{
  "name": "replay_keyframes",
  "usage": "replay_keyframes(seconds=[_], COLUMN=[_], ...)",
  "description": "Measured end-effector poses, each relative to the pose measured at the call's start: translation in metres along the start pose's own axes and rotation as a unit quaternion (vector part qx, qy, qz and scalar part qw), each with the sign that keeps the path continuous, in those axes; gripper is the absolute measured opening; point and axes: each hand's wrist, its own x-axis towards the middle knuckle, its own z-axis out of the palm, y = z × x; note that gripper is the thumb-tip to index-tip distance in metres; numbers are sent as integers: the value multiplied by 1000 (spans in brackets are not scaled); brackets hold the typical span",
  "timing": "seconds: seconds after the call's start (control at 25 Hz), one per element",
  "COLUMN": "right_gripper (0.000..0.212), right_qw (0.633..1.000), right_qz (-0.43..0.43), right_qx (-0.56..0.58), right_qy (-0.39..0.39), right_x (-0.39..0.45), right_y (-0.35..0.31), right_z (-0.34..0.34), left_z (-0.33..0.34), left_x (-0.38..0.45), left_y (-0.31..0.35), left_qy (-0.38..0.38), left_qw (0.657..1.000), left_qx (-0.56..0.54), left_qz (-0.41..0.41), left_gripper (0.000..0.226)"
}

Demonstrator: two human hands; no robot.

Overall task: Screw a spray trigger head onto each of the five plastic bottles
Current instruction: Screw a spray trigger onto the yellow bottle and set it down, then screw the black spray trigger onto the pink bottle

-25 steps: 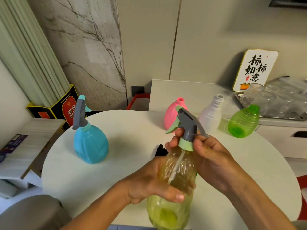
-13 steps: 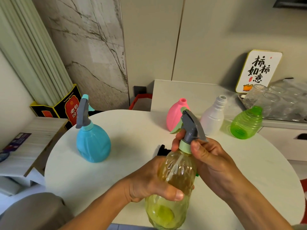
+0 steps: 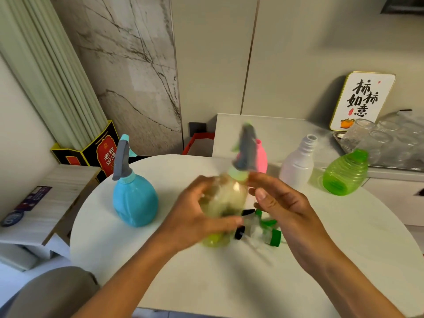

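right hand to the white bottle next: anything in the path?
Nothing visible blocks it. The right hand is open beside the yellow bottle, which the left hand holds. The white bottle stands uncapped beyond the right hand, with bare table between them. The pink bottle sits to its left, the green bottle to its right.

Blue bottle (image 3: pixel 135 200), pink bottle (image 3: pixel 261 157), white bottle (image 3: pixel 297 168), green bottle (image 3: pixel 344 174).
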Motion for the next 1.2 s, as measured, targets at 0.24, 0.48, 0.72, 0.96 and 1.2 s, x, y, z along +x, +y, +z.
replay_keyframes(seconds=[0.24,0.48,0.72,0.96,1.2], right_gripper=[26,21,18,24,25], right_qw=[996,991,985,976,971], right_qz=[70,107,133,178,175], right_qx=[-51,-54,-88,-109,-147], right_qy=[-7,-55,-64,-59,-66], right_x=[-3,-3,-3,-3,-7], right_y=[7,6,16,24,29], right_z=[-6,-12,-11,-4,-2], left_z=[-21,-14,-13,-9,-26], left_x=[60,99,102,92,5], left_y=[-13,-48,-61,-56,-28], left_qy=[161,154,152,161,163], left_qw=[987,985,985,979,971], left_qx=[-18,54,57,58,107], left_qz=[-13,-62,-60,-112,-139], left_gripper=[67,73,74,86,25])
